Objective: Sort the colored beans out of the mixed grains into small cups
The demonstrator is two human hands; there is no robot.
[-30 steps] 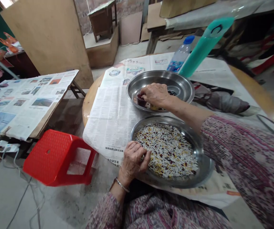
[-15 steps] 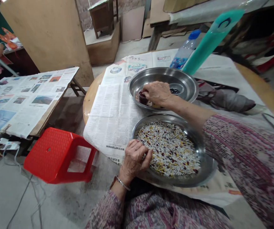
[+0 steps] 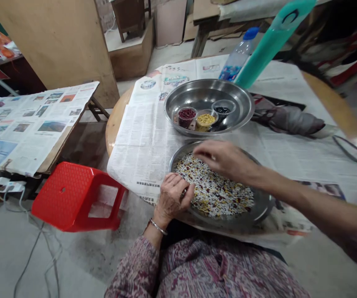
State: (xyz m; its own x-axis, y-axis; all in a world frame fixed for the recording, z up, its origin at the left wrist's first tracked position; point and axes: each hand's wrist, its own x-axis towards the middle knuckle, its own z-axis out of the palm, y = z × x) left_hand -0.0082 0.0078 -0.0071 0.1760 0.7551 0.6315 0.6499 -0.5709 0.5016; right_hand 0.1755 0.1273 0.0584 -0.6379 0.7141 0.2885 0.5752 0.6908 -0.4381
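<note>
My left hand (image 3: pixel 174 194) rests at the near left rim of a steel basin (image 3: pixel 264 209), its fingers curled in; whatever lies inside them is hidden. Mixed white grains with dark red, yellow and black beans (image 3: pixel 220 194) cover the basin's bottom. Over the far part of these grains hovers my right hand (image 3: pixel 225 159), blurred, so its grip is unclear. A second steel basin (image 3: pixel 209 86) stands just beyond. Inside it are three clear cups: one of red beans (image 3: pixel 187 116), one of yellow beans (image 3: pixel 206 119) and one with black beans (image 3: pixel 222 110).
Newspaper (image 3: pixel 135 153) covers the round table. Behind the far basin stand a water bottle (image 3: pixel 236 62) and a tall green plastic object (image 3: pixel 268 49). A grey wrapped bundle (image 3: pixel 290 118) lies right. A red stool (image 3: pixel 73 194) and a newspaper-covered table (image 3: pixel 38 120) are left.
My right hand has left the red bean cup in the far basin and come back over the mixed grains, uncovering the cups. My left hand has stayed at the near basin's rim.
</note>
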